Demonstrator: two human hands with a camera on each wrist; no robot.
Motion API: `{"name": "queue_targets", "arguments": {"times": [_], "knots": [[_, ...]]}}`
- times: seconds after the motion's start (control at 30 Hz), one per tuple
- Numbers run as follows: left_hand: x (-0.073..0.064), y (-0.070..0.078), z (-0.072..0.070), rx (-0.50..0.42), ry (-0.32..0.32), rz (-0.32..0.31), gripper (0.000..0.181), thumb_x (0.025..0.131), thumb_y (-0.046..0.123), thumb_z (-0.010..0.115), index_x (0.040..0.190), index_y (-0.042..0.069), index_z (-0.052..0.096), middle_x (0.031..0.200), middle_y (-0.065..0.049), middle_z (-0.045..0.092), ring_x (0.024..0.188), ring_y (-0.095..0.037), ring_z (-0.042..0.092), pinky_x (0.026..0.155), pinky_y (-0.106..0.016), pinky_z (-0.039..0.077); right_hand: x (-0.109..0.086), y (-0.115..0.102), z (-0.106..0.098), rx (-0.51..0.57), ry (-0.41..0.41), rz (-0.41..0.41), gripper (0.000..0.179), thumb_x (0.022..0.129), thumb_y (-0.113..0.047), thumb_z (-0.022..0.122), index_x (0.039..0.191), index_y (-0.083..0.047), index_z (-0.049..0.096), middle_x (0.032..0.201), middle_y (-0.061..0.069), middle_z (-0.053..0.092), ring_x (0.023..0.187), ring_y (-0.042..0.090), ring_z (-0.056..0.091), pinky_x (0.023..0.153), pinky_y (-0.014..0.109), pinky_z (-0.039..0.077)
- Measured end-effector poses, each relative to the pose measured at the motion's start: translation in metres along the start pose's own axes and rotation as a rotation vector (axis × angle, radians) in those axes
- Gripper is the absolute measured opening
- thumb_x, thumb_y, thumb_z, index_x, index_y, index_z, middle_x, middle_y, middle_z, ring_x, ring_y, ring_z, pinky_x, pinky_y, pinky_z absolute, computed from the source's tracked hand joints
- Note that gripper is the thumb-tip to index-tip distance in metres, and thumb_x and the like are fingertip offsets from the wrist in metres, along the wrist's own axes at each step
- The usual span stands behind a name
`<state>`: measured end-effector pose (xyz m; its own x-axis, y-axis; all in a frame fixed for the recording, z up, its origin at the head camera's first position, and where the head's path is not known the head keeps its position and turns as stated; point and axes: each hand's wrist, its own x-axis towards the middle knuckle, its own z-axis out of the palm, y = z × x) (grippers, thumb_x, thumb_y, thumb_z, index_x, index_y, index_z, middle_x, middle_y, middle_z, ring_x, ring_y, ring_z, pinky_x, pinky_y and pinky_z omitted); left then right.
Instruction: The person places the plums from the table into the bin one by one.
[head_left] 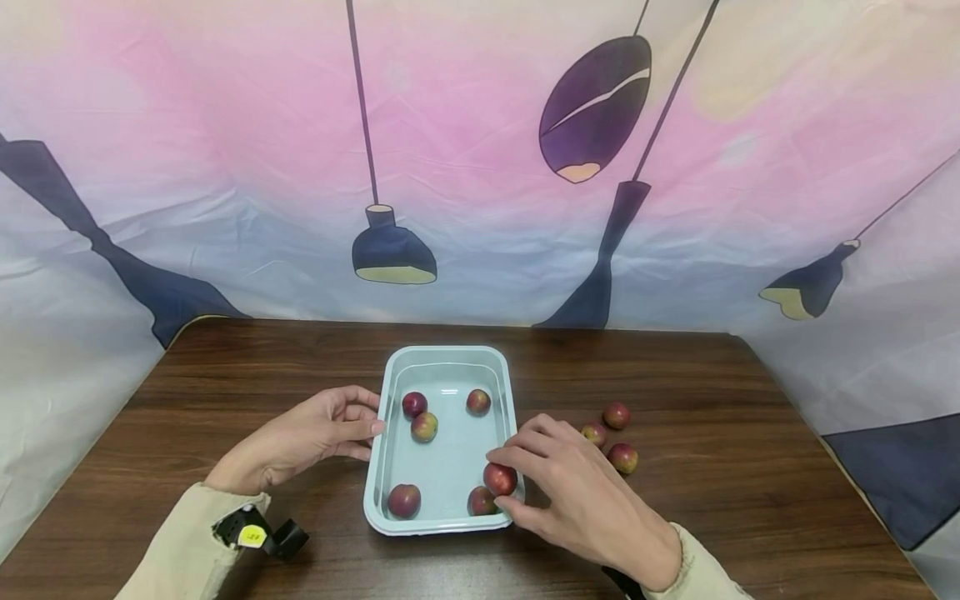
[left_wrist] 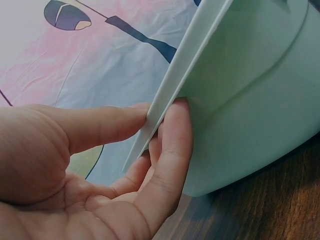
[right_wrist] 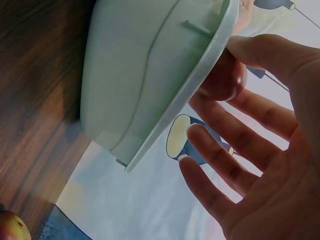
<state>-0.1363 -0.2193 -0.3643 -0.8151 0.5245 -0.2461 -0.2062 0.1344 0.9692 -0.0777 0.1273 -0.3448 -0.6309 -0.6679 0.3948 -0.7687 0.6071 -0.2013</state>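
Note:
A pale blue-green plastic tray [head_left: 447, 525] stands on the table with several small red-and-yellow plums inside, among them one plum [head_left: 404, 501] in the near left corner. My left hand [head_left: 330, 429] pinches the tray's left rim; in the left wrist view the thumb lies on the rim [left_wrist: 170, 75] and the fingers are beneath it. At the near right corner, my right hand [head_left: 562, 487] holds a red plum [head_left: 500, 479] between thumb and fingers, just inside the rim. In the right wrist view this plum [right_wrist: 225, 77] is partly hidden by the rim. Another plum [head_left: 482, 501] lies right beside it.
Right of the tray, several loose plums lie on the dark wooden table [head_left: 697, 467], including one plum [head_left: 617, 415] farthest back. A printed cloth [head_left: 480, 167] with lamp drawings hangs behind the table. A black wrist device [head_left: 258, 533] is on the left sleeve.

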Motion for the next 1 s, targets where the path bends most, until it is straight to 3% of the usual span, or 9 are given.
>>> {"name": "queue_targets", "arguments": {"times": [0.27, 0.53, 1.0], "knots": [[0.000, 0.001, 0.000, 0.006, 0.001, -0.006, 0.059, 0.101, 0.016, 0.065, 0.139, -0.016, 0.034, 0.107, -0.009, 0.072, 0.101, -0.017, 0.073, 0.091, -0.038, 0.064, -0.001, 0.000, -0.001, -0.009, 0.000, -0.007, 0.030, 0.086, -0.035, 0.081, 0.113, -0.024, 0.073, 0.105, -0.014, 0.069, 0.100, 0.004, 0.056, 0.087, 0.024, 0.055], [0.000, 0.001, -0.001, 0.000, -0.003, -0.003, 0.058, 0.101, 0.016, 0.065, 0.138, -0.017, 0.034, 0.107, -0.009, 0.072, 0.101, -0.017, 0.073, 0.090, -0.037, 0.064, 0.001, 0.001, -0.005, -0.024, -0.042, 0.055, 0.034, 0.086, -0.040, 0.082, 0.116, -0.026, 0.073, 0.108, -0.014, 0.071, 0.104, 0.003, 0.056, 0.086, 0.027, 0.057], [-0.001, 0.001, -0.001, 0.000, -0.010, 0.002, 0.059, 0.101, 0.016, 0.065, 0.138, -0.017, 0.034, 0.106, -0.008, 0.073, 0.101, -0.017, 0.073, 0.090, -0.037, 0.064, 0.003, 0.010, -0.014, -0.070, -0.017, 0.112, 0.034, 0.084, -0.036, 0.083, 0.115, -0.024, 0.074, 0.106, -0.015, 0.071, 0.102, 0.003, 0.055, 0.089, 0.026, 0.056]]}}
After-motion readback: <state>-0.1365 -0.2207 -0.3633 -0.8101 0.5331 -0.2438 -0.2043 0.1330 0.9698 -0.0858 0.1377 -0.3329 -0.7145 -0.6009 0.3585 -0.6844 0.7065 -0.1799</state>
